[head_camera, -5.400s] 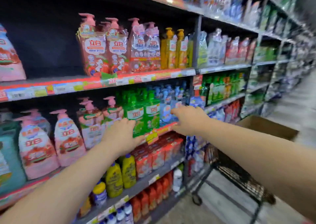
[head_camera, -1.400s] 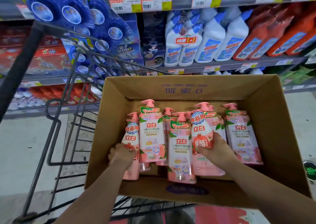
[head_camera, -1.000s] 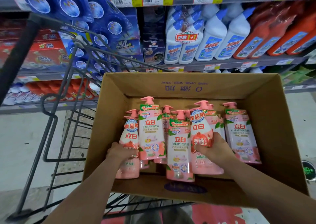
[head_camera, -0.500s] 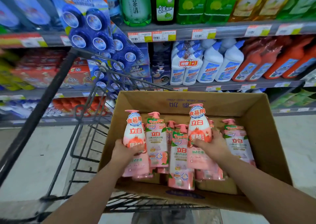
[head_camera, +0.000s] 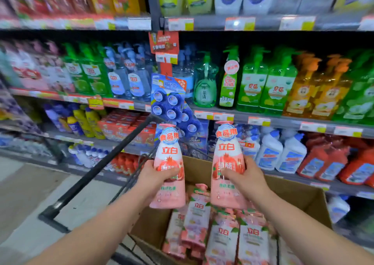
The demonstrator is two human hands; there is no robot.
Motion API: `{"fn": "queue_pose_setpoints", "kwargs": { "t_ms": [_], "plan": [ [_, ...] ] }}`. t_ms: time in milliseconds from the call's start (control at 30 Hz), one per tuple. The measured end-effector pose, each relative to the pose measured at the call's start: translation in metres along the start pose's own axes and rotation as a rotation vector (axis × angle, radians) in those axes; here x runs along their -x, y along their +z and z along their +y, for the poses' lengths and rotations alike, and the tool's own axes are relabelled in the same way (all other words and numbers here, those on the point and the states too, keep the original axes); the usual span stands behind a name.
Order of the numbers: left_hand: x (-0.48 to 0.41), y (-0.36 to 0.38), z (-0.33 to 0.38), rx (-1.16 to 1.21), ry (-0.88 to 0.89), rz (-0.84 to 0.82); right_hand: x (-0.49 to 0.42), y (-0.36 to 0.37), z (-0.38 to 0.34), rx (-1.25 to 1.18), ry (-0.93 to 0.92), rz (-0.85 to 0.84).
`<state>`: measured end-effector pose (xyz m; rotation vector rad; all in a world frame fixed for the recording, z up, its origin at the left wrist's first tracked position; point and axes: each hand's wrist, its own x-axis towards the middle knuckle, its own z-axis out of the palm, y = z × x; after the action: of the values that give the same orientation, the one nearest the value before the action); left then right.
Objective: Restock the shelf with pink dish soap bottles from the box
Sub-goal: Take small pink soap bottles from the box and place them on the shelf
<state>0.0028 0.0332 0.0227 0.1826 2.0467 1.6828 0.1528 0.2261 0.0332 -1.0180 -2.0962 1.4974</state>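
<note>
Pink bottles [head_camera: 169,167] [head_camera: 228,165] are now lifting clear of the box [head_camera: 299,196], hands [head_camera: 155,178] [head_camera: 245,176] each grasping one upright; shelving is coming next.

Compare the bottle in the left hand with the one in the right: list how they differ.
1. The left bottle is held lower; the right bottle sits higher in the frame.
2. The left hand wraps the left bottle from its left side; the right hand wraps the right bottle from its right.
3. The left hand's fingers hide more of the left bottle's label; the right bottle's label shows more.

Shared: both are pink, upright, same label, lifted above the box.
</note>
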Motion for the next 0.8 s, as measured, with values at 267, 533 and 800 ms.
{"fn": "queue_pose_setpoints", "kwargs": {
  "t_ms": [267,533,800],
  "plan": [
    [0.045,-0.062,0.032,0.181,0.078,0.157,0.017,0.047,-0.072,-0.166,-0.13,-0.191],
    [0.068,-0.163,0.04,0.272,0.125,0.261,0.047,0.121,-0.14,-0.157,-0.24,-0.355],
    [0.075,-0.323,0.03,0.316,0.164,0.386,0.094,0.271,-0.214,-0.134,-0.335,-0.472]
  ]
}}
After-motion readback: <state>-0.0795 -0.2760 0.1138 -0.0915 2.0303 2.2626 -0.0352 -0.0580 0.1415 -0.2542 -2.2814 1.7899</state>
